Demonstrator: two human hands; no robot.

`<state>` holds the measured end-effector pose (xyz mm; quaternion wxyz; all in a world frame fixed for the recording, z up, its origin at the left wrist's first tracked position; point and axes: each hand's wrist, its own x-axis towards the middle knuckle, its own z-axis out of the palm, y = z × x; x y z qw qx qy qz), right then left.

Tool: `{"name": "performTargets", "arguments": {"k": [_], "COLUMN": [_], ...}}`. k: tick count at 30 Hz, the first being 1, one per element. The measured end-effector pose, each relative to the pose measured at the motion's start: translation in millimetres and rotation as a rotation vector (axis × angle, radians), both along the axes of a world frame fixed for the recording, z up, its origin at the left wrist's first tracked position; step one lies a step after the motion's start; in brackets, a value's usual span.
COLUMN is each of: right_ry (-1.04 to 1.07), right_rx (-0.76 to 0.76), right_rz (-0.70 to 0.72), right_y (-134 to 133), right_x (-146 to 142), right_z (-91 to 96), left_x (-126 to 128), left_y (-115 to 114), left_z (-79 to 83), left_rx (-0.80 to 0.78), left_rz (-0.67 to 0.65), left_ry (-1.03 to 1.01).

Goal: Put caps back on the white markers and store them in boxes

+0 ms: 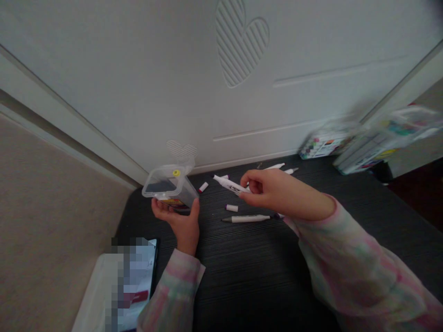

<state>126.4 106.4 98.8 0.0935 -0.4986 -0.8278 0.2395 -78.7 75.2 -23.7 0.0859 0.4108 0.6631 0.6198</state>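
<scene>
We saw the right hand (277,189), right of centre, w/ thumb & forefinger pinched on a slim white marker (228,184) w/ dark print. Its dark end, prob. a bare nib, pointed upper left. The left hand (183,228), left of centre, was part-curled round a clear open-topped plastic box (189,196) w/ a round yellow sticker, fingers at the front, thumb on the right side; we couldn't tell if the base touched the black wood-grain tabletop (221,276).

A small white cap w/ a red end (203,187) lay just right of the box; a small white cap w/ a purple end (231,208) lay near frame centre. Below it, a grey-tipped white marker (249,218) lay flat, right end close to the pink-and-green plaid sleeve (360,258).

Risks, as we judged: the sleeve could snag that marker or pick up ink b/c the forearm hung so near; loose caps could roll if nudged; caps could get swapped, b/c they looked alike; the box could tip if the one-handed hold slackened.
</scene>
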Motion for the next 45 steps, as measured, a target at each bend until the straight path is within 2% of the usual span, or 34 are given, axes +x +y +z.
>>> {"name": "performTargets", "arguments": {"k": [4,11,16,18,21,25,28,31,33,35,37,39,45], "right_ry": [0.200,0.259,0.311,0.375,0.554,0.703,0.690,0.598,0.484,0.332,0.212,0.174,0.143], "right_rx": [0.001,0.084,0.070,-0.009,-0.222,-0.421,-0.480,-0.496,-0.487,-0.424,-0.347,-0.315,-0.284], "right_rz": [0.012,-0.007,-0.027,-0.040,-0.033,0.021,0.076,0.133,0.182,0.237,0.284,0.311,0.321], "right_y": [-17,-33,-37,-34,-27,-16,-9,-5,-3,-3,-4,-5,-6], "right_x": [12,16,15,15,13,9,6,0,-5,-11,-17,-22,-26], "right_z": [16.7,25.3,28.7,28.4,25.9,19.3,12.0,2.7,-4.3,-11.3,-17.8,-23.0,-25.8], "left_x": [0,-1,-3,-4,-3,5,13,21,26,30,34,36,35], "left_y": [0,0,-1,-3,-9,-20,-31,-39,-42,-43,-41,-40,-36], "left_z": [-1.0,-3.4,-4.9,-5.1,-5.8,-4.8,0.7,9.1,14.1,17.2,18.7,19.3,22.1], "left_rx": [-0.011,-0.013,0.030,0.067,0.153,0.286,0.276,0.149,0.068,-0.008,-0.104,-0.192,-0.239], "left_rz": [0.019,0.012,0.023,0.045,0.063,-0.014,-0.172,-0.434,-0.559,-0.687,-0.781,-0.803,-0.734], "left_ry": [-0.012,-0.019,0.069,0.141,0.303,0.433,0.317,0.170,0.108,-0.118,-0.456,-0.694,-0.771]}}
